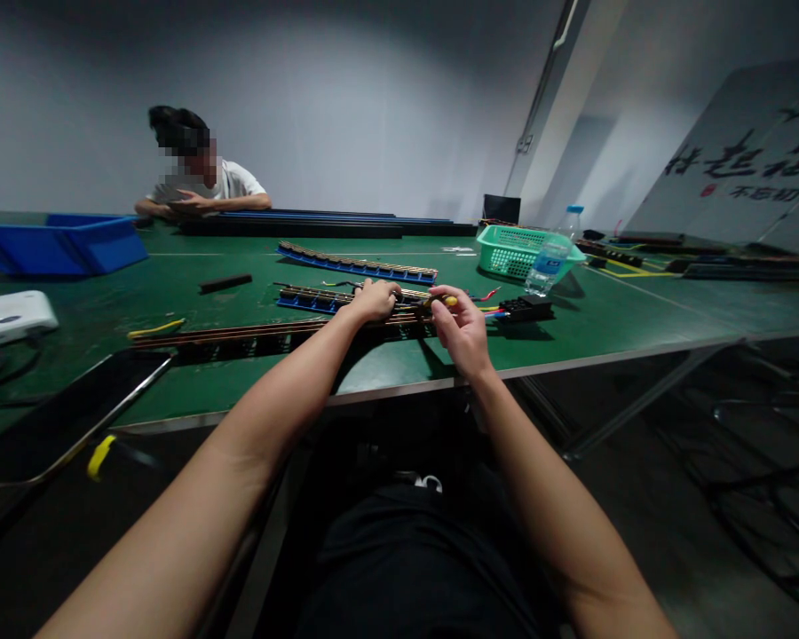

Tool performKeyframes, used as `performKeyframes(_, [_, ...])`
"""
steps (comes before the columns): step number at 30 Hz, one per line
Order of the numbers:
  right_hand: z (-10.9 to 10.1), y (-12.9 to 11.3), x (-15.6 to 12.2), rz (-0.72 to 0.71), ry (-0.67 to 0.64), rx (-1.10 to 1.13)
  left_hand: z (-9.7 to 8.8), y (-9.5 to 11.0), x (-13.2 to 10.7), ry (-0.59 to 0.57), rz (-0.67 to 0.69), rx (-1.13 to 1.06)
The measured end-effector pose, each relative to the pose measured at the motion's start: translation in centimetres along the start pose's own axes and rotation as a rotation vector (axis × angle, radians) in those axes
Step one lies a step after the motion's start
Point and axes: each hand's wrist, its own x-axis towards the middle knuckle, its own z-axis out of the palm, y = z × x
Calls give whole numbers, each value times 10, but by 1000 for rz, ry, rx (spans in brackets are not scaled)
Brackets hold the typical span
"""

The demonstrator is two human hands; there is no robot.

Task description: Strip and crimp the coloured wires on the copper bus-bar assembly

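Observation:
My left hand [373, 300] is closed, its fingers curled down on a slim strip with copper-coloured rails, in the middle of the green table. Close to its right, my right hand [464, 335] pinches a small dark thing with a yellow end [450, 302]; its kind is unclear. Nearest me lies a long black strip with copper rails [253, 334], passing under my hands. Coloured wires lead to a black connector block [526, 308] on the right. A blue-based strip [310, 300] reaches leftward from my left hand, and another blue-based strip [356, 262] lies behind.
A green basket [506, 253] and a water bottle [547, 266] stand at right. To the left are a blue bin [73, 244], a white box [13, 318] and a phone [73, 413] near the front edge. A person [200, 169] sits across the table [652, 328].

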Motion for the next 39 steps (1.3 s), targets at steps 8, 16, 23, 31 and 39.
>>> performKeyframes(8, [-4, -8, 19, -99, 78, -59, -2, 1, -3, -8, -2, -2])
performKeyframes(16, [-16, 8, 45, 62, 152, 0, 1, -2, -1, 7, 1, 8])
performKeyframes(23, [-15, 12, 49, 165, 135, 42, 0, -1, -1, 2, 0, 3])
performKeyframes(31, [-1, 19, 11, -187, -201, -432, -3, 2, 0, -18, -9, 12])
performKeyframes(39, [-6, 19, -2, -171, -158, -357, -1, 1, 0, -13, -1, 23])
